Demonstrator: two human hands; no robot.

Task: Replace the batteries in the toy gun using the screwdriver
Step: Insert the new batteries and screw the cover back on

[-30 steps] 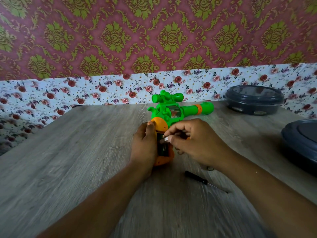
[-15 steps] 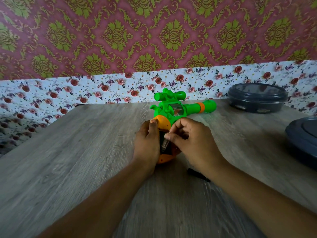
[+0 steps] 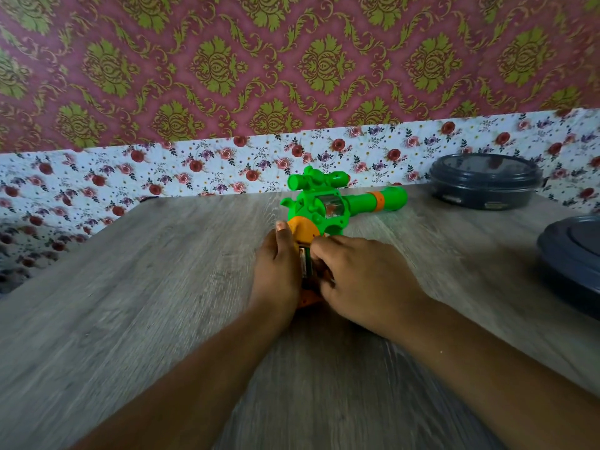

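Note:
A green toy gun (image 3: 328,206) with an orange handle lies on its side on the wooden table (image 3: 146,287), barrel pointing right. My left hand (image 3: 276,267) grips the left side of the handle, thumb up along the orange part. My right hand (image 3: 363,280) covers the open battery compartment from the right, and its curled fingers and thumb pinch a battery (image 3: 305,264) that sits in the slot. The screwdriver is hidden from view, and so is the compartment cover.
A dark round lidded container (image 3: 485,186) stands at the back right by the flowered wall. A second dark round container (image 3: 571,261) sits at the right edge of the table. Bare wood stretches to the left and in front of my arms.
My right hand has brought the battery down from above the handle into the compartment. The view has shifted, and my right forearm now hides the screwdriver that lay on the table.

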